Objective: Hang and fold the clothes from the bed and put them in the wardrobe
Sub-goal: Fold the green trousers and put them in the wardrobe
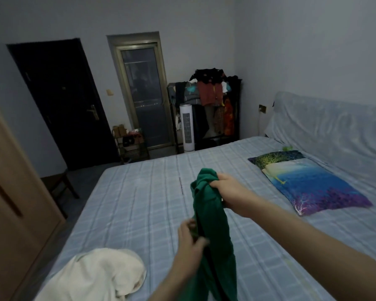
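A dark green garment [213,216] hangs bunched above the bed [139,196], which has a pale blue checked sheet. My right hand [228,190] grips its top end, held up over the middle of the bed. My left hand [190,237] pinches the cloth lower down at its left edge; it is blurred. A crumpled white garment [100,274] lies on the bed's near left corner. The wooden wardrobe [11,213] stands at the left edge of the view.
A blue patterned pillow [308,181] lies at the right by the covered headboard [334,131]. At the far wall stand a loaded clothes rack [213,101], a white tower fan [188,127], a glass door [146,94], a dark door [63,101] and a small shelf [130,142]. A chair [59,183] stands left of the bed.
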